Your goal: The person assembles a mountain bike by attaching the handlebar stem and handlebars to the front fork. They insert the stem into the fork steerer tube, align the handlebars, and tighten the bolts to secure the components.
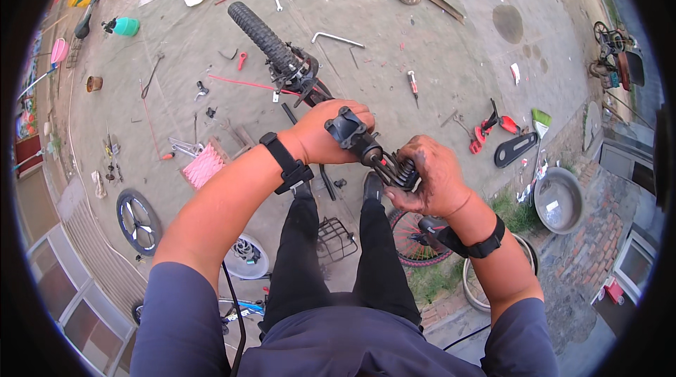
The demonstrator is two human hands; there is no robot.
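Note:
A partly stripped bicycle [310, 88] stands in front of me, its knobby-tyred wheel [264, 32] pointing away. At its near end a black handlebar stem [345, 127] faces up. My left hand [320, 130] is closed round the tube by this stem; its fingertips are hidden behind. Right of the stem, my right hand [440, 180] grips a black ribbed part [405, 173], resembling a coil spring, between thumb and fingers. Dark grime marks that hand.
A screwdriver [413, 85], hex key [338, 40] and spanner [277, 1] lie on the ground beyond. A pink-topped box [205, 164] and loose wheel [139, 222] are at left. At right are a chain guard [515, 149], metal basin [558, 199] and red-spoked wheel [415, 240].

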